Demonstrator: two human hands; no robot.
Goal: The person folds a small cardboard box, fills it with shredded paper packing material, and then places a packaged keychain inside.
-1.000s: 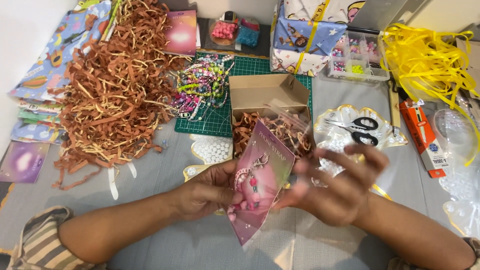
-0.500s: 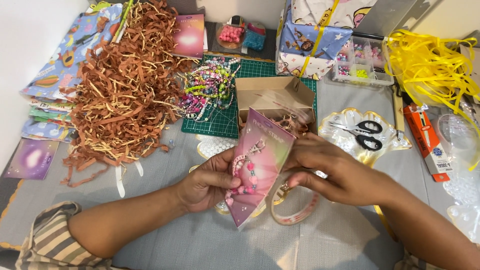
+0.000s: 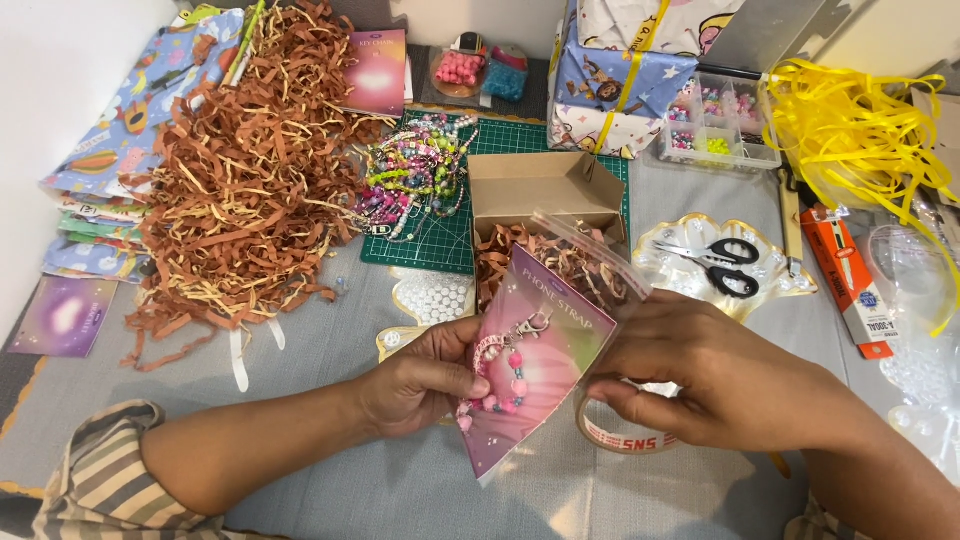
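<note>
Our left hand (image 3: pixel 415 380) pinches the pink card (image 3: pixel 530 365) in its clear bag above the bench (image 3: pixel 330 340); our right hand (image 3: pixel 720 375) has dropped from the bag's side and now closes on the tape roll (image 3: pixel 625 435) beneath

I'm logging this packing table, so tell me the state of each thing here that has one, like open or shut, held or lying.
left hand: gripping the pink card's left edge
right hand: holding the card's right side
pink card with bead strap: held up, tilted, in a clear zip bag, top open
cardboard box: open, lying on the green mat
scissors: closed, lying flat
tape roll: lying under the right hand
</note>
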